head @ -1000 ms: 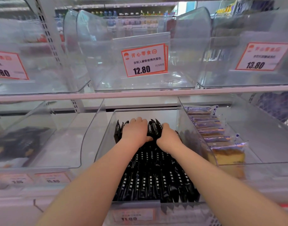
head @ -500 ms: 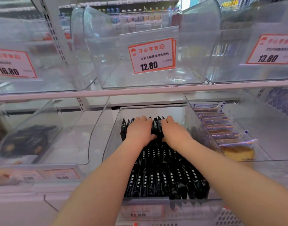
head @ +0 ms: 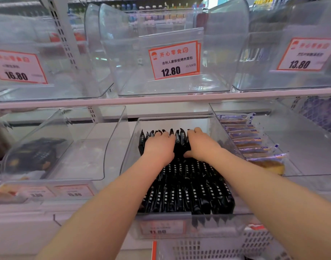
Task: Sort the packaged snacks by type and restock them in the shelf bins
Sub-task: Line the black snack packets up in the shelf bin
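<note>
Rows of black snack packets (head: 189, 192) stand on edge in the clear middle bin (head: 131, 152) on the lower shelf. My left hand (head: 159, 149) lies on the back rows, its fingers reaching over the packets' serrated tops. Just to its right, my right hand (head: 202, 145) rests on the same rows with the thumb spread out. Both hands press on the packets side by side. Neither lifts a packet.
The right bin (head: 301, 147) holds a row of wrapped cake slices (head: 243, 139). Some dark packets (head: 33, 156) lie in the left bin (head: 76, 160). The upper-shelf bins carry price tags (head: 175, 60). A white basket (head: 217, 248) sits below at the front.
Both hands have slid a little further back along the black packets and spread flatter, with the right thumb now out. The view has shifted slightly closer.
</note>
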A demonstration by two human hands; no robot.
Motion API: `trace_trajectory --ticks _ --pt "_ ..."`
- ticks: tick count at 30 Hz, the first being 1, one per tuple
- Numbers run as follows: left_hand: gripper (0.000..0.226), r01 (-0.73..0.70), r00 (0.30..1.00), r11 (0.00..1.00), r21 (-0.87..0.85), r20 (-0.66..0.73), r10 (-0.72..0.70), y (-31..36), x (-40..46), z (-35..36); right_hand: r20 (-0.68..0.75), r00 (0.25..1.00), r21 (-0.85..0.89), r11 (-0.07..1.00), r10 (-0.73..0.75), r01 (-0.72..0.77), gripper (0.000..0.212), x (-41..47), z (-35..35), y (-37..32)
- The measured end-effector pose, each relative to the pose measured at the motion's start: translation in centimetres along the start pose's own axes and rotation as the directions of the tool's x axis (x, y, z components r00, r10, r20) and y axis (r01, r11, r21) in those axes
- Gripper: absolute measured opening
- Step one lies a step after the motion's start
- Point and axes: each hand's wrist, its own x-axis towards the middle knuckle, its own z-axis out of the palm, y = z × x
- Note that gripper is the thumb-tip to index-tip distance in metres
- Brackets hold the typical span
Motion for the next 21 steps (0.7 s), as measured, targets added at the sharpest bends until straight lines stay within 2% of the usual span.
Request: trace_trajectory --ticks 3,6,9,13,15,17,21 --pt "0.038 -0.057 0.996 0.998 0.041 -0.066 0.06 0.1 -2.0 -2.2 -0.086 0.992 0.039 0.995 -0.092 0.096 0.058 -3.2 -2.2 -0.3" --pt "0.03 -0.199 0.972 0.98 0.005 -0.129 0.198 1.1 -5.3 -4.8 -0.171 0.957 0.092 0.964 -0.232 0.25 0.037 -8.3 -4.5 0.6" --pt "0.028 -0.386 0.901 0.922 -0.01 -0.217 0.375 3.2 -9.4 -6.5 -0.171 0.919 0.133 0.916 -0.354 0.378 0.017 -13.8 -6.4 2.9" --pt "0.03 -0.6 0.775 0.797 -0.07 -0.297 0.558 7.7 -13.7 -7.0 -0.193 0.915 0.208 0.897 -0.354 0.391 0.006 -18.9 -6.1 7.0" --pt "0.029 -0.672 0.73 0.737 -0.076 -0.234 0.642 10.6 -14.6 -5.6 -0.192 0.929 0.235 0.904 -0.318 0.358 0.005 -20.3 -4.0 9.4" --pt "0.027 -0.699 0.715 0.708 -0.098 -0.13 0.687 13.7 -15.0 -3.1 -0.131 0.96 0.279 0.919 -0.249 0.277 0.006 -21.3 -0.7 12.0" --pt "0.027 -0.693 0.695 0.7 -0.171 0.098 0.712 19.4 -15.7 3.8 0.135 0.98 0.247 0.963 -0.146 0.11 0.013 -22.6 8.0 17.8"
